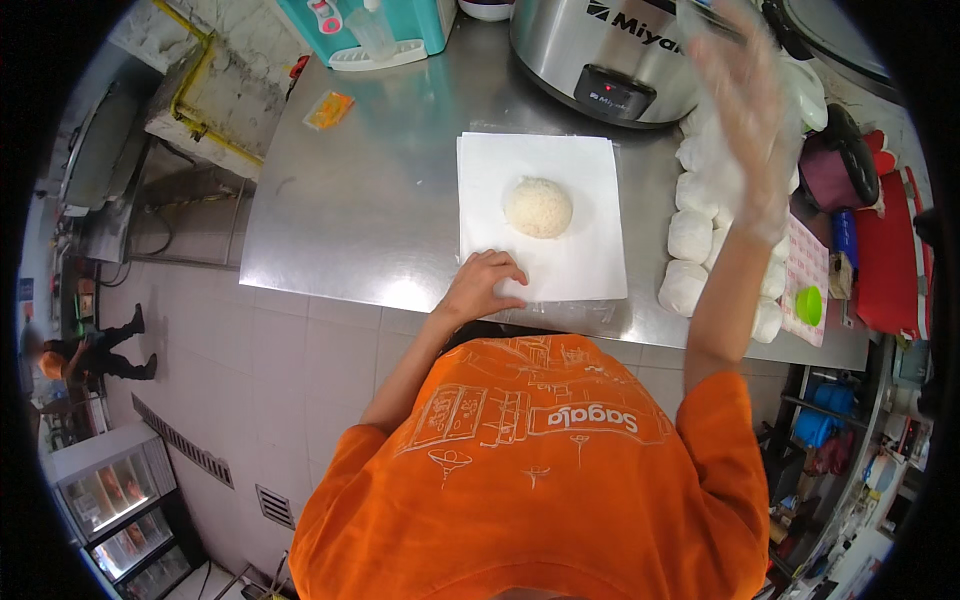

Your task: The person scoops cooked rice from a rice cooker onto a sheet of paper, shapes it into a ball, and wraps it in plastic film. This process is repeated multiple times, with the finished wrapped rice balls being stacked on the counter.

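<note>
A rounded mound of cooked white rice (538, 208) sits on a stack of white paper sheets (566, 274) in front of me. My left hand (491, 283) is bare and rests at the near left edge of the stack, thumb and fingers apart, nothing held. Raised at the upper right, beside the large steel Miyako cooker (559, 45), is my right hand (746, 112) in a clear plastic glove. Motion blurs it, and its fingertips reach the picture's top, so whether it holds anything is unclear. Below it lie several white wrapped bundles (690, 234) in rows.
The steel table (352, 217) carries a small orange packet (330, 110) and a teal dispenser (307, 22) at the back left. A green cup (808, 306) stands on patterned paper (796, 262) at right. Another person (90, 352) stands far left, beyond the tiled floor.
</note>
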Demonstrator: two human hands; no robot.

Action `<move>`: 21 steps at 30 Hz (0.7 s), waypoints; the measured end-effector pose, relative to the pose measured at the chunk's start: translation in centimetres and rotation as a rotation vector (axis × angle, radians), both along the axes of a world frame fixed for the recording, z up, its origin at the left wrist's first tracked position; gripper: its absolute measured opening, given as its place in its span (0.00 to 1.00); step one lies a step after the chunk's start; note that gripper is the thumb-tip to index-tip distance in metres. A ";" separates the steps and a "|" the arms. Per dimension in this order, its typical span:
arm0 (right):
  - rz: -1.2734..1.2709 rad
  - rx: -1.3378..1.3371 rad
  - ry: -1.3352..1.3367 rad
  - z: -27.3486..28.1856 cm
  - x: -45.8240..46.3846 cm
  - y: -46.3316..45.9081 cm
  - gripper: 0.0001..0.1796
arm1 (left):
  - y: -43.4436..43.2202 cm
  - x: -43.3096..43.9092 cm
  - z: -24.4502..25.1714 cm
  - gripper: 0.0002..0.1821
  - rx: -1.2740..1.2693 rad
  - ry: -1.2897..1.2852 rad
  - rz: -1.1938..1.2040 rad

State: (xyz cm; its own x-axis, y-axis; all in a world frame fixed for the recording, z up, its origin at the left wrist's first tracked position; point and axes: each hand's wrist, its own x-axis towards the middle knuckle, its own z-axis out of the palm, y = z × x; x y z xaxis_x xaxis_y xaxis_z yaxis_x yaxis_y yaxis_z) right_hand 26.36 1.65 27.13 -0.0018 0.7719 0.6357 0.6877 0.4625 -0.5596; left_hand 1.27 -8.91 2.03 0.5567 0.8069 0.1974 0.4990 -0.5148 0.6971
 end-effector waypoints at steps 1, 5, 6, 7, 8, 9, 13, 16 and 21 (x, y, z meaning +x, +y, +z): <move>0.139 -0.049 0.116 -2.4 0.3 -0.5 0.21 | 0.0 -0.2 -0.1 0.13 0.030 0.021 0.001; 0.199 -0.371 0.381 -10.5 2.4 -3.5 0.20 | 0.2 -0.9 -0.3 0.15 -0.003 0.039 -0.043; 0.126 -0.448 0.385 -12.3 3.1 -4.4 0.20 | 0.3 -1.0 -0.2 0.15 -0.016 0.036 -0.049; 0.136 -0.433 0.391 -13.8 3.9 -5.4 0.20 | 0.3 -1.0 -0.2 0.15 -0.029 0.033 -0.058; 0.115 -0.462 0.418 -15.0 4.6 -6.2 0.20 | 0.4 -0.9 -0.1 0.14 -0.026 0.038 -0.053; 0.093 -0.491 0.445 -15.8 5.4 -7.1 0.20 | 0.4 -0.9 0.0 0.14 -0.020 0.043 -0.051; 0.020 -0.607 0.400 -16.5 7.3 -10.2 0.17 | 0.5 -0.8 0.1 0.12 -0.016 0.046 -0.064; -0.033 -0.625 0.460 -16.0 7.0 -11.2 0.16 | 0.9 -0.8 0.4 0.11 -0.052 0.019 -0.114; -0.041 -0.734 0.436 -17.2 7.3 -12.7 0.16 | 1.2 -0.4 1.4 0.11 -0.088 0.037 -0.119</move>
State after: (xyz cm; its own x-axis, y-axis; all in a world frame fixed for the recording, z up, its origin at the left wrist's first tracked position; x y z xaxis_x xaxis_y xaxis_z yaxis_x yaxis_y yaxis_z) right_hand 33.63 -11.04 9.91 0.1639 0.9825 -0.0880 0.3496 -0.1413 -0.9262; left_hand 0.84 -7.71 3.40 0.6548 0.7483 0.1062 0.4645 -0.5093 0.7244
